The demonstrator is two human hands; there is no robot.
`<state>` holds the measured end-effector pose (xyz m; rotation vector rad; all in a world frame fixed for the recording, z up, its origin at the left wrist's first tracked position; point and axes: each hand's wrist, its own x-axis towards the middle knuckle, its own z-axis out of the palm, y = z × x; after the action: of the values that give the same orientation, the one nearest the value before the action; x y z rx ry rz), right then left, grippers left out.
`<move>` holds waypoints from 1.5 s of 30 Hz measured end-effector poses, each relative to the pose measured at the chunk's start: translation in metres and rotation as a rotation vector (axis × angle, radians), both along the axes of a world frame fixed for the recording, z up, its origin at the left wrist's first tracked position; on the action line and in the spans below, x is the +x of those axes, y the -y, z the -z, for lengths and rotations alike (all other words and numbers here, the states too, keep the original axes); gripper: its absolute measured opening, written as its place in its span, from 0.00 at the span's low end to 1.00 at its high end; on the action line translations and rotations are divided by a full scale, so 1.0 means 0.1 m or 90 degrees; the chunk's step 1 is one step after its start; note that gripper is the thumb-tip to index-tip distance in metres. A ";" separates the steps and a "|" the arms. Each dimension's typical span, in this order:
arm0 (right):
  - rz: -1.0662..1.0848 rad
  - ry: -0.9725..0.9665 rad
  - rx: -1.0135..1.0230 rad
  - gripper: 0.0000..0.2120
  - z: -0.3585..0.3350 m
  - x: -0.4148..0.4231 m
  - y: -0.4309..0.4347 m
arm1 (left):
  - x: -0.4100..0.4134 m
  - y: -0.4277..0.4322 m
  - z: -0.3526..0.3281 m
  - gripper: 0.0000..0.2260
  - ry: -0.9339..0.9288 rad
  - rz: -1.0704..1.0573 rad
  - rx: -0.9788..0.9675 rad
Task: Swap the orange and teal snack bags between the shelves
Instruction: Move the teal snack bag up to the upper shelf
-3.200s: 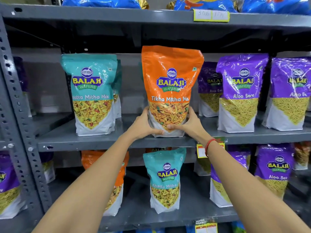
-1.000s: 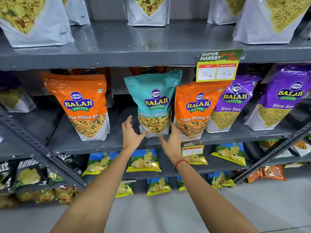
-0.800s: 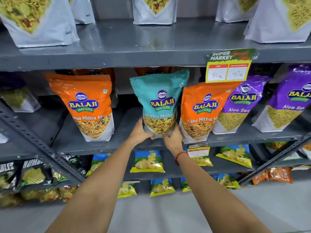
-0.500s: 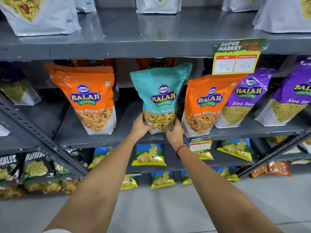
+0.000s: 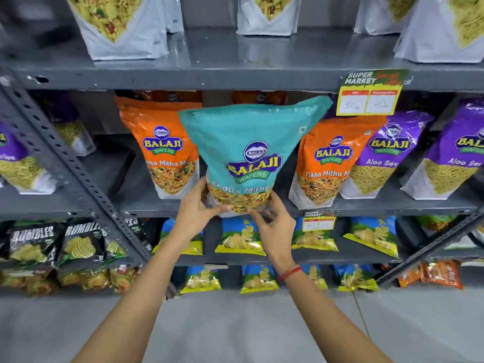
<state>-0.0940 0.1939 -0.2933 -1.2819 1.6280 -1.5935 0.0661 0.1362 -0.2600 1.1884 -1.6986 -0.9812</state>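
Observation:
A teal Balaji "Khatta Mitha" snack bag point(image 5: 248, 142) is held upright in front of the middle shelf point(image 5: 392, 205), pulled off it toward me. My left hand point(image 5: 195, 208) grips its lower left corner. My right hand point(image 5: 275, 224) holds its bottom from below at the right. An orange "Tikha Mitha" bag point(image 5: 162, 150) stands on the same shelf just left of it, and a second orange bag point(image 5: 327, 163) just right. The white bottoms of more bags, including one in the centre point(image 5: 267, 17), show on the upper shelf point(image 5: 209, 74).
Purple Aloo Sev bags point(image 5: 385, 158) stand at the right of the middle shelf. A price tag point(image 5: 369, 95) hangs from the upper shelf edge. Chip packets point(image 5: 241, 237) fill the lower shelves. A slotted grey upright point(image 5: 65, 163) slants at the left. Grey floor lies below.
The teal bag has come off the middle shelf and moved closer to me, held in both hands. It now covers part of the orange bags beside it.

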 end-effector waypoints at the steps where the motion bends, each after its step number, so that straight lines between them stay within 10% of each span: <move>1: 0.006 -0.006 -0.025 0.24 -0.12 0.03 -0.06 | 0.05 -0.06 -0.13 0.34 -0.007 0.000 -0.006; 18: 0.162 -0.258 -0.280 0.24 -2.78 -0.49 0.41 | -0.29 0.31 -2.96 0.18 -0.003 0.095 -0.257; 41: 0.103 -0.294 -0.087 0.17 -2.68 -0.83 1.20 | -0.67 1.39 -2.57 0.27 0.017 0.133 -0.080; 45: 0.134 -0.276 -0.177 0.25 -2.50 -0.94 1.01 | -0.70 1.19 -2.50 0.29 0.017 0.016 -0.205</move>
<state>-0.1878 0.0927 -0.0432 -1.7461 1.8964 -1.8086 -0.0036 0.0170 -0.0105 0.9738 -1.8144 -0.6759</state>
